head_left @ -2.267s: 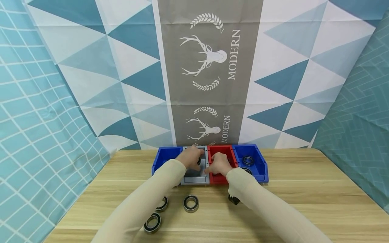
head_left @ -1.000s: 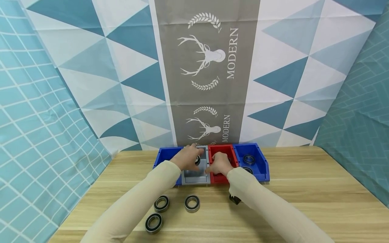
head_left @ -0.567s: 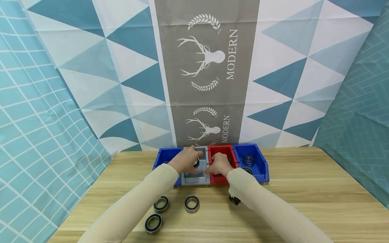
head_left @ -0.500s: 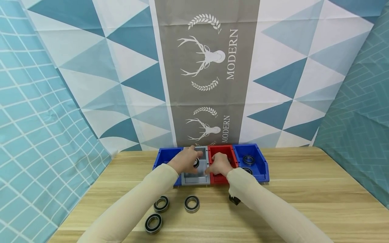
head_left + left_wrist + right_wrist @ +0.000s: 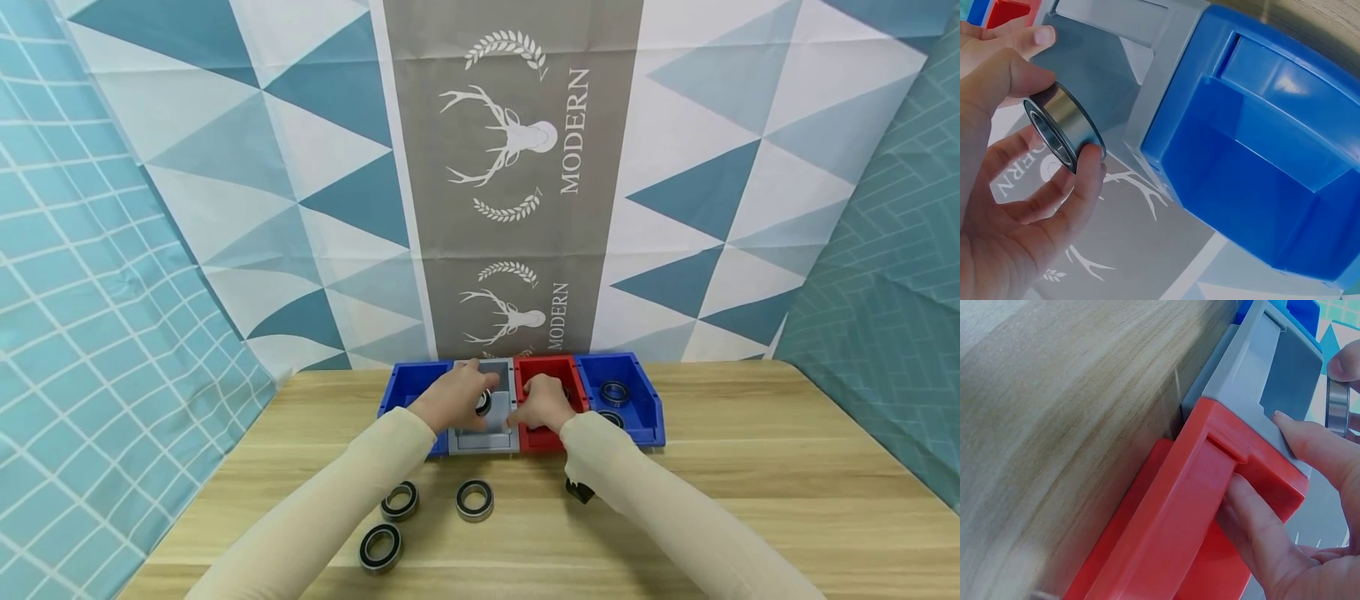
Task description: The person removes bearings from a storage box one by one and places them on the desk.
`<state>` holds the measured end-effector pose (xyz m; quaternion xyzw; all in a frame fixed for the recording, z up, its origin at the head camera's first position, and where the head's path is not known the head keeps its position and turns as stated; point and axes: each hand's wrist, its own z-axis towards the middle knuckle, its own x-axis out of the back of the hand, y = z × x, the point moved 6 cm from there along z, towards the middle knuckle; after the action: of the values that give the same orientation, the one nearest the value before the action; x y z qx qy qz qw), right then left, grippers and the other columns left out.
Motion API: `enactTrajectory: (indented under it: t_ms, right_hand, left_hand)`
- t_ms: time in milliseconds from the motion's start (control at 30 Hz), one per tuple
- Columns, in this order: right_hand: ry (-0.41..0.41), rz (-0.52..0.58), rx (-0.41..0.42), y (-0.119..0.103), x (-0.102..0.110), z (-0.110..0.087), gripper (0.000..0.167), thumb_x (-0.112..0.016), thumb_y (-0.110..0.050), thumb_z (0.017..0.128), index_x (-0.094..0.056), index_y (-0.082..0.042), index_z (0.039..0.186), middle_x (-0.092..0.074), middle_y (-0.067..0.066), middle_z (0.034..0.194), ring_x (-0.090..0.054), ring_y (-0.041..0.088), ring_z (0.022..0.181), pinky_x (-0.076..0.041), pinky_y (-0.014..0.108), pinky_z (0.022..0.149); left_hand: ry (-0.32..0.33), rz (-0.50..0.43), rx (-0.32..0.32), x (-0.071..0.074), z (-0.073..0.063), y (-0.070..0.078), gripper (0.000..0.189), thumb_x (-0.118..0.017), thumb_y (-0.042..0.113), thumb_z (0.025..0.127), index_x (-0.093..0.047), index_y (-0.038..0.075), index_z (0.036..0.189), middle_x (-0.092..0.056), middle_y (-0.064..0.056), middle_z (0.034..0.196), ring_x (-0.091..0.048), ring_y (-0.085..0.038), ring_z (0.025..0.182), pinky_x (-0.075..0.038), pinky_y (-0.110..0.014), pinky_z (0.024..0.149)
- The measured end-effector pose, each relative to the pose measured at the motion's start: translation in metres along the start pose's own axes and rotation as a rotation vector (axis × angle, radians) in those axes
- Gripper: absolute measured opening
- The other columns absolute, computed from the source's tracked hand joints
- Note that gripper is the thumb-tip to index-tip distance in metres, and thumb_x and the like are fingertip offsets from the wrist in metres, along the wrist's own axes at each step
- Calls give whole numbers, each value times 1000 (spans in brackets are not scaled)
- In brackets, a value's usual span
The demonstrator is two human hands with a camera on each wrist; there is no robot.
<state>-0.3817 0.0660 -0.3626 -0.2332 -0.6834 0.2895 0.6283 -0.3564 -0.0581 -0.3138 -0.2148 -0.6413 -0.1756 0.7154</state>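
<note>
My left hand (image 5: 453, 397) pinches a ball bearing (image 5: 1065, 125) between thumb and fingertips, the ring tilted on edge. It hangs over the grey bin (image 5: 483, 443), third from the right in a joined row. My right hand (image 5: 545, 404) is at the red bin (image 5: 1147, 531) beside it. Its fingers reach down inside the red bin while the thumb lies over the grey bin's rim, so the hand grips the adjoining walls. A dark ring shows partly behind the right hand in the red bin.
A blue bin (image 5: 1241, 162) stands at the row's left end. The right-end blue bin (image 5: 647, 433) holds two bearings, one the upper bearing (image 5: 614, 392). Three bearings lie on the wooden table, including the front bearing (image 5: 381, 547). A black block (image 5: 579, 491) sits partly under the right sleeve.
My left hand has shifted slightly left with the bearing, which shows more of its face in the head view. My right hand has stayed in place at the red bin.
</note>
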Motion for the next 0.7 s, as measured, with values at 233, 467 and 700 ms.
enactTrajectory:
  t_ms: [233, 467, 700]
  right_hand:
    - [-1, 3, -5, -1, 1, -1, 59, -88, -20, 65, -60, 4, 113, -66, 14, 94, -63, 16, 63, -59, 32, 69]
    - [-3, 23, -8, -1, 2, -3, 55, -88, -18, 65, -60, 3, 107, -65, 14, 90, -63, 16, 61, -58, 30, 64]
    - [5, 12, -12, -1, 2, -2, 57, -89, -19, 64, -60, 3, 108, -64, 12, 91, -62, 16, 62, -57, 29, 63]
  left_hand:
    - [-18, -5, 20, 3, -3, 1, 49, -82, 29, 75, -63, 16, 117, -60, -17, 121, -61, -27, 97, -59, -40, 82]
    - [-15, 7, 24, 4, -8, 3, 48, -82, 31, 74, -64, 17, 117, -61, -16, 120, -61, -28, 100, -59, -41, 82]
    - [-15, 9, 30, 4, -12, 3, 46, -82, 29, 74, -64, 17, 115, -63, -14, 112, -60, -26, 94, -59, -39, 81]
